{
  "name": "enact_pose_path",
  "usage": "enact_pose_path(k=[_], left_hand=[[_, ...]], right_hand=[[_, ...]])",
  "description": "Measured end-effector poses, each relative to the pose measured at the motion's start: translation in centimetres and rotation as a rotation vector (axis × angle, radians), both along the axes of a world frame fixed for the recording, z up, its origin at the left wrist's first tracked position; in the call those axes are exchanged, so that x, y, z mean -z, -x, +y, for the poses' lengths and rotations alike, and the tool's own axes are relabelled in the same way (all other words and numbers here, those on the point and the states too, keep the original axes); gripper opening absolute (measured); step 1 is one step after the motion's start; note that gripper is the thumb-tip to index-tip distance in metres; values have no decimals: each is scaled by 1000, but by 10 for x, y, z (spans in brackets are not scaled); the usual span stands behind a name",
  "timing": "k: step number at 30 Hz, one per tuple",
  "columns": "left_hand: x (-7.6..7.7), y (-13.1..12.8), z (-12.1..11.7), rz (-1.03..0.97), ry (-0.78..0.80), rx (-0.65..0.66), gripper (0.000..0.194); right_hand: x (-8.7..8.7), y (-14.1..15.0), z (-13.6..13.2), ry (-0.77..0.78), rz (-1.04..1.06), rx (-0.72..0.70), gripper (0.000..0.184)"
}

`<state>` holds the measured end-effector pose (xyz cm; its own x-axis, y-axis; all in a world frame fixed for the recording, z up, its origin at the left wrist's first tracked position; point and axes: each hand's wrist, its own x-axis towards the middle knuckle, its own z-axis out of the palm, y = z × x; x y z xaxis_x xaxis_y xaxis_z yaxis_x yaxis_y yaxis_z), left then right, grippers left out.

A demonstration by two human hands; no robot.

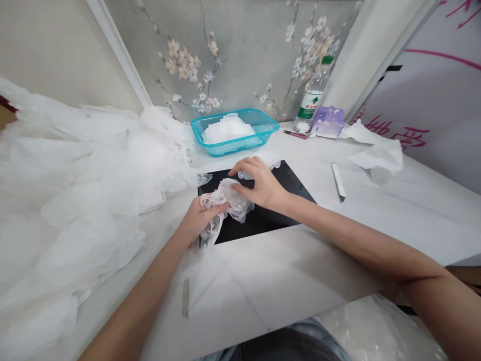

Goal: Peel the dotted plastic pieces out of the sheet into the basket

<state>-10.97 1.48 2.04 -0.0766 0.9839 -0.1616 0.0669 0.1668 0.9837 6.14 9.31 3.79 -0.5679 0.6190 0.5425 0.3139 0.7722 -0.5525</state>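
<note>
A bunched piece of sheer white fabric (237,200) with frilly, lace-like edges is over a black mat (259,220). My left hand (197,216) is closed around its left side, with the thumb lying across the top and the lace hanging below. On its right, my right hand (263,185) arches over the fabric with thumb and fingers apart. The thumb overlaps the fabric's upper edge; whether it presses on it I cannot tell. More sheer white pieces (246,175) lie at the mat's back edge, partly hidden behind my right hand.
A large heap of white sheer fabric (93,175) covers the table's left side. At the back stands a blue basket (221,149) with white pieces inside. To the right are a water bottle (311,100), a purple packet (327,120), red-handled snips (296,134), crumpled white paper (381,155) and a white cutter (338,181).
</note>
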Motion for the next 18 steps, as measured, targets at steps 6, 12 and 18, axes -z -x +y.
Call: enact_pose_path(k=[6, 12, 18], left_hand=[[-1, -1, 1, -86, 2, -49, 34], [0, 0, 0, 41, -44, 88, 27], [-3, -3, -1, 215, -72, 212, 31]], right_hand=[[2, 5, -12, -113, -222, -202, 26], [-3, 0, -4, -51, -283, -225, 13], [-9, -8, 16, 392, 169, -72, 11]])
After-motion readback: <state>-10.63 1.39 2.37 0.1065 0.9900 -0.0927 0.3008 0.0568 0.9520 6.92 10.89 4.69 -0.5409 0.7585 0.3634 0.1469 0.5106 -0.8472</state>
